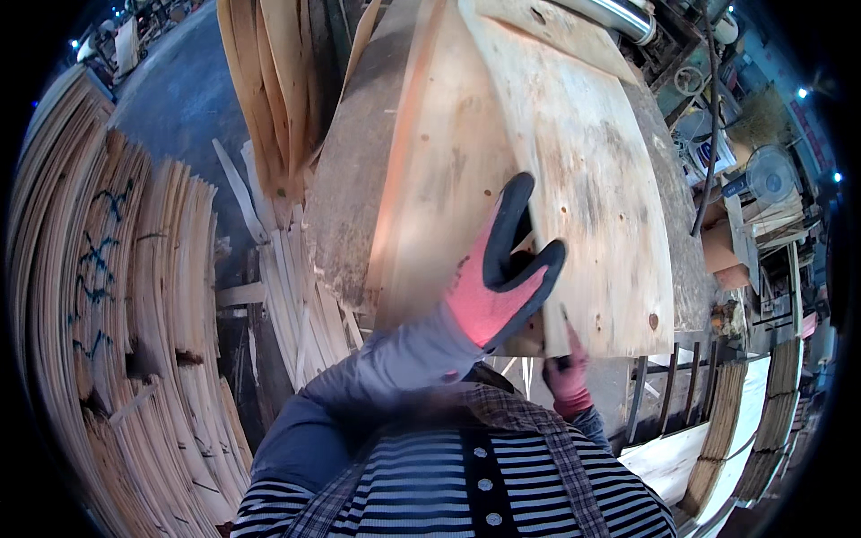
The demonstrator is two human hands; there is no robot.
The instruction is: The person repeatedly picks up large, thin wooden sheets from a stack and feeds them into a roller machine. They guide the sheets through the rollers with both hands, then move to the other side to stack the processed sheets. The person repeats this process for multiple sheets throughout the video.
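Seemingly pinching veneer sheet (605, 215) nearside with right hand (569, 375); spreading left hand (504, 278) at left edge, unclear if gripping; mostly laid, not flattened.

Woodworking workshop: veneer stacks (158, 269), metal cylinder (619, 15)

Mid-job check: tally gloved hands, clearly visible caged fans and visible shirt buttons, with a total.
Gloved hands: 2 (left hand, right hand)
Caged fan: 1
Shirt buttons: 3
Total: 6
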